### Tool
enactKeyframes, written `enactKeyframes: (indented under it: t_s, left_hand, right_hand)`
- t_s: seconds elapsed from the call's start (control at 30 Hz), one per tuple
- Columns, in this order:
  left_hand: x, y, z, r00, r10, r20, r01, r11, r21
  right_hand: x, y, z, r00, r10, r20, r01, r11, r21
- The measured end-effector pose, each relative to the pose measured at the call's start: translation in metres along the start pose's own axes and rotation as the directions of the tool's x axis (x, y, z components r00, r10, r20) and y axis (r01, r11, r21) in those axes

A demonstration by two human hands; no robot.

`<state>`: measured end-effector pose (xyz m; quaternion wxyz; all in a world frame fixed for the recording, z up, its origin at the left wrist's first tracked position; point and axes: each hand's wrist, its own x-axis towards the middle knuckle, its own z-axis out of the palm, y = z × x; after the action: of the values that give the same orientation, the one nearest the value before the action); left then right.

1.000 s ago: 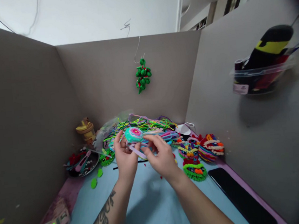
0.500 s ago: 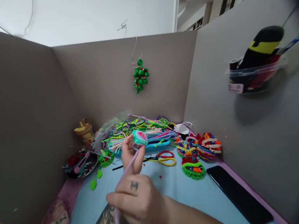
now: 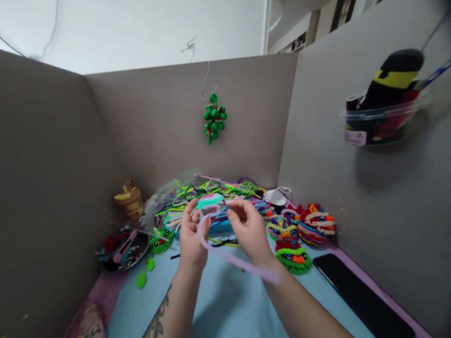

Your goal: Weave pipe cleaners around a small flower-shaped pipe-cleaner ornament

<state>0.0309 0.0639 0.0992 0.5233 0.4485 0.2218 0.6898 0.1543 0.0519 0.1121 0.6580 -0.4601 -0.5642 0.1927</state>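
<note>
My left hand (image 3: 190, 241) pinches a small teal woven disc (image 3: 209, 201) made of pipe cleaners, held edge-on above the table. My right hand (image 3: 249, 230) pinches a lilac pipe cleaner (image 3: 234, 257) close to the disc. The pipe cleaner loops under the disc, and its loose end trails down over my right wrist. Both hands hover just in front of a heap of coloured pipe cleaners (image 3: 215, 191).
Several finished woven pieces (image 3: 301, 231) lie at the right, with a black phone (image 3: 363, 299) nearer me. A dark dish of bits (image 3: 123, 249) and a yellow figure (image 3: 130, 198) sit at left. Grey cardboard walls (image 3: 42, 170) enclose the blue table (image 3: 231, 312); a green ornament (image 3: 213, 118) hangs at the back.
My right hand had pulled the lilac pipe cleaner back toward me; now it is up at the disc again, and the strand loops loosely below. The disc has tipped edge-on.
</note>
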Motion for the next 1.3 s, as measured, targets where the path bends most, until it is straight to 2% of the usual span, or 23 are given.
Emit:
enactKeyframes:
  t_s: [0.13,0.3,0.4,0.5,0.57,0.7,0.8,0.87,0.97,1.07,1.2,1.3]
  left_hand:
    - [-0.001,-0.003,0.002,1.0,-0.011,0.016,0.01,0.998,0.055]
    - [-0.002,-0.001,0.005,0.998,-0.047,0.039,0.045,0.998,0.043]
    - [-0.002,0.0,0.003,0.997,-0.061,0.057,0.058,0.997,0.055]
    - [-0.002,0.001,0.001,0.984,-0.126,0.125,0.118,0.991,0.068]
    - [-0.001,0.002,0.001,0.975,-0.168,0.142,0.161,0.985,0.061]
    - [0.0,0.004,0.003,0.973,-0.227,0.03,0.228,0.974,-0.001]
    - [0.001,0.005,0.003,0.95,-0.307,-0.063,0.301,0.949,-0.093]
    - [0.002,0.006,0.002,0.933,-0.353,-0.076,0.339,0.929,-0.149]
    - [0.004,0.008,0.001,0.922,-0.379,-0.076,0.359,0.913,-0.196]
    - [0.004,0.008,0.002,0.93,-0.36,-0.071,0.338,0.915,-0.221]
    - [0.003,0.003,0.003,0.943,-0.33,-0.05,0.312,0.924,-0.22]
    - [0.001,0.0,0.005,0.948,-0.316,-0.043,0.3,0.928,-0.22]
  right_hand:
    - [0.004,-0.003,-0.006,0.998,-0.038,0.042,0.038,0.999,0.0]
    - [0.005,-0.005,-0.007,0.991,-0.063,0.12,0.068,0.997,-0.035]
    - [0.006,0.0,-0.005,0.986,-0.011,0.165,0.018,0.999,-0.045]
    - [0.009,0.008,-0.005,0.969,0.074,0.234,-0.072,0.997,-0.016]
    - [0.011,0.011,-0.007,0.967,0.079,0.241,-0.075,0.997,-0.025]
    - [0.011,0.009,-0.01,0.98,-0.067,0.185,0.09,0.989,-0.121]
    - [0.008,0.006,-0.007,0.95,-0.141,0.277,0.179,0.977,-0.116]
    - [0.005,0.006,-0.004,0.954,-0.124,0.275,0.156,0.983,-0.1]
    - [0.002,0.005,-0.002,0.986,-0.105,0.131,0.12,0.986,-0.112]
    - [0.001,0.002,-0.003,0.988,-0.122,0.093,0.132,0.985,-0.112]
    - [-0.001,-0.001,0.001,0.992,0.049,0.117,-0.05,0.999,0.011]
    - [-0.001,0.001,0.006,0.983,0.16,0.096,-0.174,0.969,0.175]
